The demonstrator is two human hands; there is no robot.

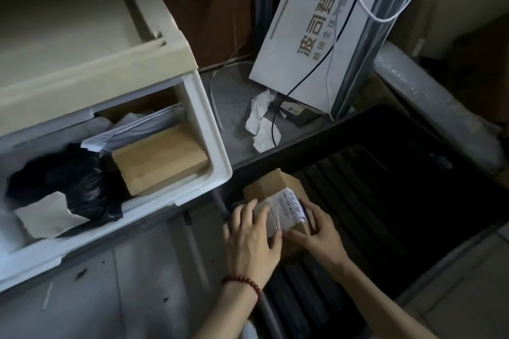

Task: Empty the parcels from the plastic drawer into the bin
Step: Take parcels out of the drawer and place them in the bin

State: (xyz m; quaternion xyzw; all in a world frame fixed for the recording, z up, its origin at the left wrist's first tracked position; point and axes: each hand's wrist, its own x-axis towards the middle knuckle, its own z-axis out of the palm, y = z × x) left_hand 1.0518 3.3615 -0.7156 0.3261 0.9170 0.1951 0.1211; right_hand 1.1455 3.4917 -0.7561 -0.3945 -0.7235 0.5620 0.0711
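Both hands grip one cardboard box at lower centre of the frame. The left hand, with a bead bracelet at the wrist, curls its fingers over the box's near left edge. The right hand clasps the near right edge, beside the white label. The box's long axis runs up the frame, away from the person, so both hands hold its near end and the far end sticks out free.

The box appears to hang over the near left corner of the dark bin, whose open floor spreads up and to the right. Judged from this, letting go, or a small push right, should land it inside.

The drawer lies up and left of the hands, nearer the left hand. It holds a brown parcel, a black bag and a grey mailer, so much of the task remains.
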